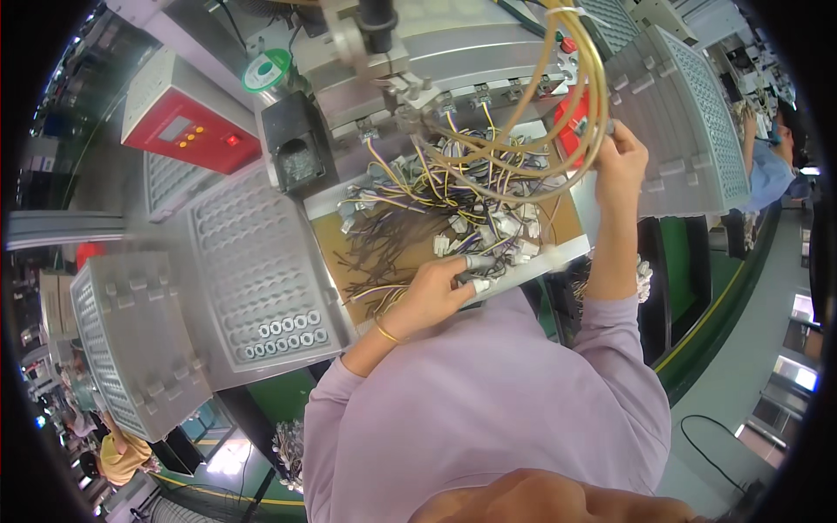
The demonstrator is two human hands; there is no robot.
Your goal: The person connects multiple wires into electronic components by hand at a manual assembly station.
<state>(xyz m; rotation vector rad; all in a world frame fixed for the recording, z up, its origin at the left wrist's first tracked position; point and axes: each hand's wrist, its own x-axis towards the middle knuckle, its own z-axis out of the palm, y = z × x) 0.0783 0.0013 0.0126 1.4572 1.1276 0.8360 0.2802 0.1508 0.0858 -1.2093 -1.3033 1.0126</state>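
My left hand [433,295] reaches over the near edge of a pile of wire harnesses [410,205]. Pale covers sit on its thumb and index fingertips, which are apart and touch the wires and white connectors [506,228]. Whether a wire lies between them is hard to see. My right hand [621,157] is raised at the right, beside a red bin [571,126]. Its fingers are pinched together, and what they hold, if anything, is too small to make out. The harnesses lie in a white-edged tray [523,272] with a brown bottom.
Looped yellowish tubes [595,87] hang close to my right hand. A machine [410,91] stands behind the tray. At the left are a red control box [196,113], a solder spool [267,71], a black box [296,144] and a grey pocketed tray [253,253] holding several round parts.
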